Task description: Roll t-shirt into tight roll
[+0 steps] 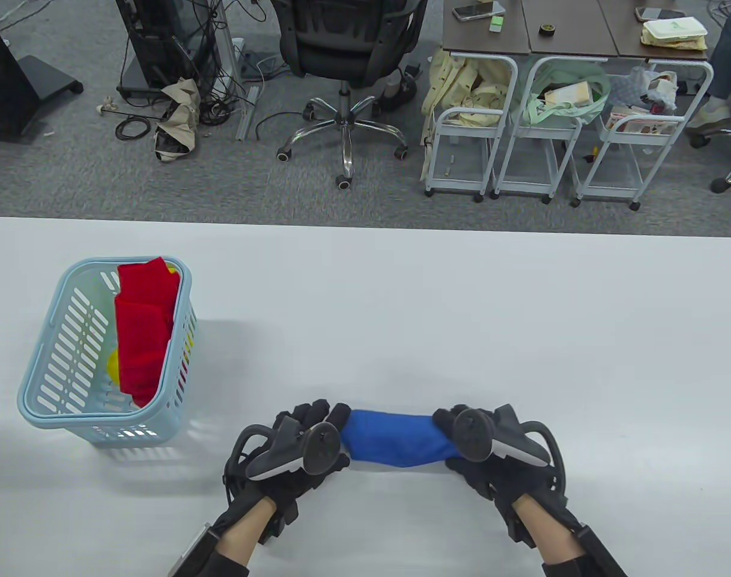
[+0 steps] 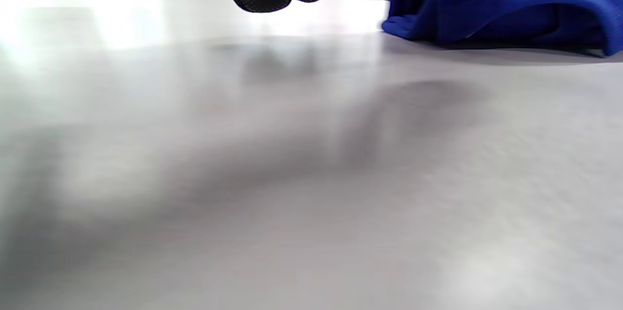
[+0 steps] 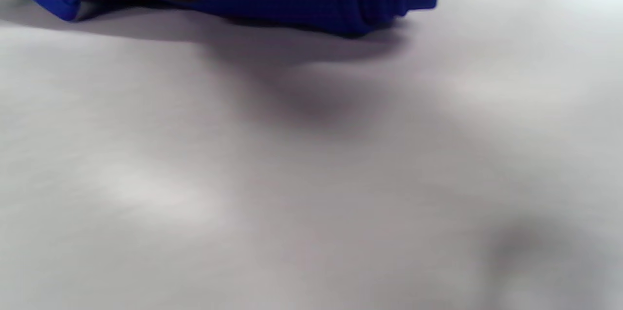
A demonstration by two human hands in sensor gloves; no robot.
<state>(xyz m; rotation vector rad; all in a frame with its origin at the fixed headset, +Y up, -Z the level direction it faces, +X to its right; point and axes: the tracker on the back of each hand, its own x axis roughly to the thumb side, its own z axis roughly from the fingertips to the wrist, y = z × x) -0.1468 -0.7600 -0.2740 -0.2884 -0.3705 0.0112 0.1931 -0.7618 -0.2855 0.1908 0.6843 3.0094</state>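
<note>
The blue t-shirt [image 1: 395, 437] lies on the white table [image 1: 437, 300], well to the right of the light blue basket [image 1: 53, 372], already wound into a short, thick roll running left to right. It looks to be the closing step: the roll is formed and being squeezed firm. The left hand [image 1: 299, 445] grips the roll's left end, its fingers curled onto the cloth; the right hand [image 1: 485, 448] grips the right end the same way. The next move probably calls for even pressure from both ends, so the layers do not spring loose. In the right wrist view the end shows stacked, fairly neat layers; the left end looks looser, with a fold sagging. The basket holds red cloth [image 1: 144, 324]
</note>
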